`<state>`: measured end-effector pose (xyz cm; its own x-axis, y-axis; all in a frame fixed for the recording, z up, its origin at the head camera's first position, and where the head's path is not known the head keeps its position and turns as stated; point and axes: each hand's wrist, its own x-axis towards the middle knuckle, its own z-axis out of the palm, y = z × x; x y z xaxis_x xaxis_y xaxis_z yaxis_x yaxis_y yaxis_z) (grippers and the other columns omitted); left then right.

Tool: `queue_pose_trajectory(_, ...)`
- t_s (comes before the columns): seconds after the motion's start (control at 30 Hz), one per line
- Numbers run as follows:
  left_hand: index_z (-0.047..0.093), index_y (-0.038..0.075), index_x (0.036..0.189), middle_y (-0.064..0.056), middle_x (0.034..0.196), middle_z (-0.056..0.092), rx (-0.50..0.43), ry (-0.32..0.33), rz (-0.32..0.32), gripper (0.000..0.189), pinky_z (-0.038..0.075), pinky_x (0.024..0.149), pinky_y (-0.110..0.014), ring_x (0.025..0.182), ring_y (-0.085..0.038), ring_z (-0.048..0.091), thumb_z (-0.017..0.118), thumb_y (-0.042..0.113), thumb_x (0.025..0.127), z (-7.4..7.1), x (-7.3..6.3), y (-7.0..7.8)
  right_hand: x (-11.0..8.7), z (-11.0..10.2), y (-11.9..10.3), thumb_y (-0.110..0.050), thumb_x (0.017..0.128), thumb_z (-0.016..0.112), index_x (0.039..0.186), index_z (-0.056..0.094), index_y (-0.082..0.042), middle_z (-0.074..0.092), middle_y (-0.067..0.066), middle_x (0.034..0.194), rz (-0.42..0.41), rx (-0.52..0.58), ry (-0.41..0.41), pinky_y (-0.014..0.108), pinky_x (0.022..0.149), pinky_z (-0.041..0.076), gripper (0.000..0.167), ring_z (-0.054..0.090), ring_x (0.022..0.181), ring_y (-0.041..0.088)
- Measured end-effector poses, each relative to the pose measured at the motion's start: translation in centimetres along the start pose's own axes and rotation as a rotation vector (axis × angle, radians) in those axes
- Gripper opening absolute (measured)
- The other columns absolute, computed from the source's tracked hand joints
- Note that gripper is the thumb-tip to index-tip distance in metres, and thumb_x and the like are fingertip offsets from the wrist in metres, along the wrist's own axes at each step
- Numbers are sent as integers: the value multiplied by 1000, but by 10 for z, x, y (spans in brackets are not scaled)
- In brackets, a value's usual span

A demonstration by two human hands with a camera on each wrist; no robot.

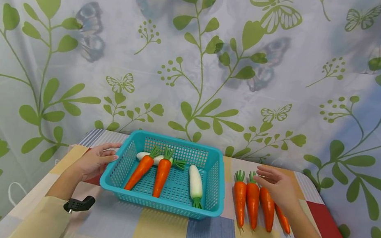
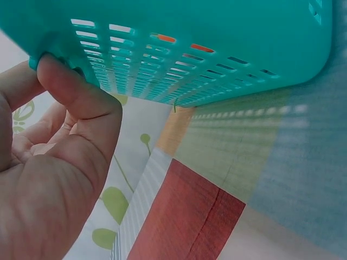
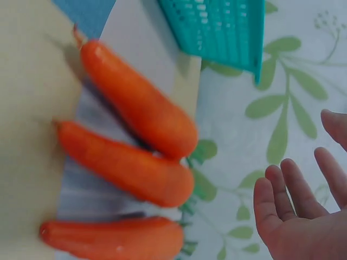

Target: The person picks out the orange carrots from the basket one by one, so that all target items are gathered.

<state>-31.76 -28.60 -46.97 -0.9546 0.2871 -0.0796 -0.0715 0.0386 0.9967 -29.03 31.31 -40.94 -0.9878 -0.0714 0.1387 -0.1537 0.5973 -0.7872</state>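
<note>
Leafy backdrop (image 1: 197, 74) is framing a two-handed scene

Patchwork cloth (image 1: 157, 232) is spreading out below, folks, and four loose carrots (image 1: 251, 205) are gleaming on it. How are they likely handling? My guess is light and firm, a little slippery on those glossy skins, so the thick shoulder just below the greens is looking like the place to grip; those thin tips are looking the most fragile. As for the turquoise basket (image 1: 162, 204), it's probably light and fairly stiff, perhaps flexing a touch at the holes, and its rim is offering the surest hold.

Sure enough, the left hand (image 1: 94, 160) is pinching that rim on its left side, as far as I'm seeing. Across the way, the right hand (image 1: 278, 187) is hanging near the carrot tops, fingers spread and relaxed, gripping nothing.

Those four are lying in a row just right of the basket, green ends pointing away from the person, and the right hand is hiding parts of the two farthest right. Inside the basket, two more carrots (image 1: 162, 177) are resting across one white radish (image 1: 140, 155), while a second white radish (image 1: 196, 182) is lying apart on their right.
</note>
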Motion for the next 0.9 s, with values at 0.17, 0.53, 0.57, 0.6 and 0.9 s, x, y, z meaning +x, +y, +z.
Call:
queue_pose_trajectory(0.17, 25, 4, 160, 0, 109, 63, -2, -2, -3, 70, 59, 97, -38, 103, -15, 69, 62, 21, 103, 1, -1, 2, 0, 10, -17, -40, 97, 71, 142, 61, -13, 66, 14, 137, -20, 7, -17, 26, 94, 58, 53, 67, 121, 29)
queue_pose_trajectory(0.53, 24, 3, 159, 0, 107, 63, -18, -16, 8, 67, 60, 96, -38, 97, -10, 69, 60, 18, 105, 1, -1, 2, 10, 41, -49, -38, 93, 75, 135, 64, -12, 66, 16, 136, -11, 108, -98, 43, 98, 59, 51, 66, 120, 31)
queue_pose_trajectory(0.57, 24, 3, 159, 1, 107, 63, -17, -16, 8, 67, 60, 95, -38, 96, -10, 69, 59, 18, 105, 1, -1, 2, 11, 43, -51, -39, 93, 76, 135, 65, -13, 66, 15, 136, -10, 103, -102, 42, 97, 59, 50, 66, 120, 31)
queue_pose_trajectory(0.6, 24, 3, 159, 1, 106, 63, -18, -16, 8, 67, 60, 95, -38, 96, -10, 69, 59, 18, 105, 1, -1, 2, 12, 46, -54, -38, 93, 76, 134, 65, -13, 66, 15, 136, -12, 107, -105, 43, 97, 60, 49, 66, 120, 30)
queue_pose_trajectory(0.9, 26, 2, 158, 0, 107, 64, -17, -12, 5, 64, 61, 94, -38, 95, -10, 69, 59, 17, 105, 3, -1, 2, 19, 64, -78, -37, 92, 77, 138, 63, -12, 63, 16, 140, -45, 184, -186, 51, 106, 52, 54, 63, 123, 30)
